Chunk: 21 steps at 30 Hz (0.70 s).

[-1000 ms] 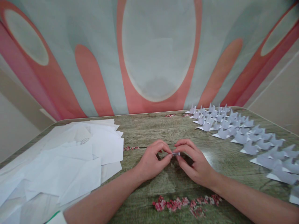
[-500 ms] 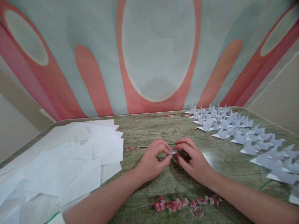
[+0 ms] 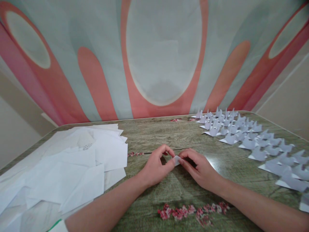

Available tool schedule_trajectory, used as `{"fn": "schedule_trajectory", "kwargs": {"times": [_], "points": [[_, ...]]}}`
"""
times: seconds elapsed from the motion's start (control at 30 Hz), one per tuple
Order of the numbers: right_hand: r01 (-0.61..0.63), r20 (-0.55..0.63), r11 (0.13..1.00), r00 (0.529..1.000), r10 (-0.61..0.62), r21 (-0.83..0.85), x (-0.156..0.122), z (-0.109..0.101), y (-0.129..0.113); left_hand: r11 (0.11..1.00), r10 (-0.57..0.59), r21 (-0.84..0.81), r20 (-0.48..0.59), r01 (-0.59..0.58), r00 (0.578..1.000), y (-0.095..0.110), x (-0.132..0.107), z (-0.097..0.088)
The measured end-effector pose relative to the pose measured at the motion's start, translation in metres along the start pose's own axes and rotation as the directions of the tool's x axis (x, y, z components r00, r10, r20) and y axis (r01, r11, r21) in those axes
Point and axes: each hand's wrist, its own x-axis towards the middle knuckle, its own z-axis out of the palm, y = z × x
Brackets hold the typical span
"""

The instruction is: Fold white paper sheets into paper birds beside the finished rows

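Note:
A small folded piece of white paper [image 3: 177,160] is held between my two hands, just above the middle of the table. My left hand [image 3: 159,167] pinches its left side between thumb and fingertips. On the opposite side, my right hand [image 3: 198,166] grips the paper's edge with thumb and index finger. Fingertips cover parts of the paper, so its full shape is hidden.
Loose white paper sheets [image 3: 79,167] lie in a spread pile at the left. Several folded white paper birds [image 3: 257,153] stand in rows along the right side. The wood-patterned table [image 3: 145,135] carries pink flower prints [image 3: 180,212] and meets a painted backdrop [image 3: 164,64].
The folded paper has tilted, so more of its white face shows between my hands. My right fingers have closed into a tighter pinch, while both forearms stay almost in place.

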Motion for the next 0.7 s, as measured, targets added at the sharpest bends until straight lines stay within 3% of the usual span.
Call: {"fn": "schedule_trajectory", "kwargs": {"times": [0.37, 0.7], "points": [[-0.197, -0.019, 0.975, 0.98, 0.2, 0.1, 0.002, 0.0, -0.002, 0.994, -0.103, -0.034, 0.064, 0.105, 0.993, -0.004, 0.004, 0.0], [-0.185, -0.067, 0.946, 0.976, 0.209, 0.266, 0.005, 0.0, 0.003, 0.979, -0.074, -0.191, 0.001, 0.073, 0.997, -0.014, 0.003, 0.007]]}}
